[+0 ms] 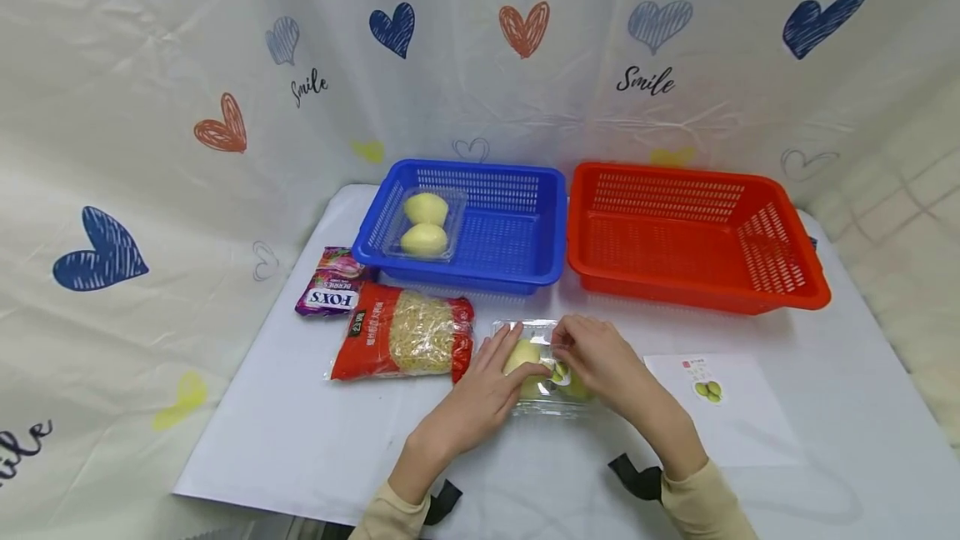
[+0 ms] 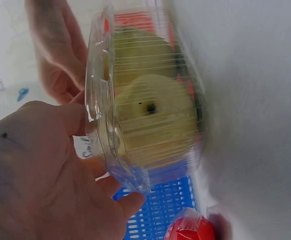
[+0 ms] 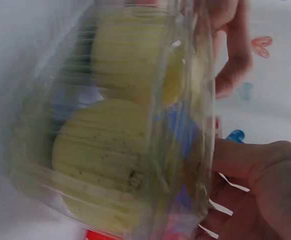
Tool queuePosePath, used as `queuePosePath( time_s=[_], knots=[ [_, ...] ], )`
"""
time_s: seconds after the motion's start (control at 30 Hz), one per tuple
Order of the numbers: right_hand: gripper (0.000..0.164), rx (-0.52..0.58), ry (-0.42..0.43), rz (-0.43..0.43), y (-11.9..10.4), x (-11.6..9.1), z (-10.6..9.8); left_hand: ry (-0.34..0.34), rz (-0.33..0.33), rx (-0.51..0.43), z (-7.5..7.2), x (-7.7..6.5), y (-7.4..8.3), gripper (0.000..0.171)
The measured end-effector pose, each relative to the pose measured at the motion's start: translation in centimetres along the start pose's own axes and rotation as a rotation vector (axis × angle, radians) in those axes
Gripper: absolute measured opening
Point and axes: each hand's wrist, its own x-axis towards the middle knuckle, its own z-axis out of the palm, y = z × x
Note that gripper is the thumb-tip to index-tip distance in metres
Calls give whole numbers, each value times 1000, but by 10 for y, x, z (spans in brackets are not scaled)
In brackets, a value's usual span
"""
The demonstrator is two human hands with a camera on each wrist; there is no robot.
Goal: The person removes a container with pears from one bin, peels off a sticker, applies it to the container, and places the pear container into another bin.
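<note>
Clear plastic box (image 1: 543, 408) with pale yellow fruit (image 1: 522, 355) sits on the table (image 1: 300, 440), in front of the baskets, both hands at it. Left hand (image 1: 483, 386) lies across the lid, fingers extended and spread. Right hand (image 1: 603, 361) has bent fingers over the other side, next to a green-fruit sticker (image 1: 560, 374); can't tell if it pinches it. Progress, judged: sticker on or nearly on the lid, smoothing probably unfinished. Similar sticker remains on the white sheet (image 1: 738, 423). Second fruit box (image 1: 425, 238), in the blue basket (image 1: 480, 276), shows no sticker from here.
</note>
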Motion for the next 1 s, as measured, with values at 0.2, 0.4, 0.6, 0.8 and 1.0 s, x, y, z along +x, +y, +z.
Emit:
queuePosePath(
  time_s=[0.2,0.4,0.6,0.8,1.0],
  knots=[
    [37,-37,85,8,1,-13,4,-27,3,14,-2,3,0,37],
    [39,-6,161,-19,9,-31,7,-32,11,37,-3,3,-1,37],
    [42,-19,135,-31,13,-39,11,-7,10,19,-2,1,-2,36],
    [52,-36,134,27,10,-44,13,0,24,5,0,0,-1,38],
    [50,-85,111,46,2,-41,20,-25,-15,-12,2,0,-1,43]
  ],
)
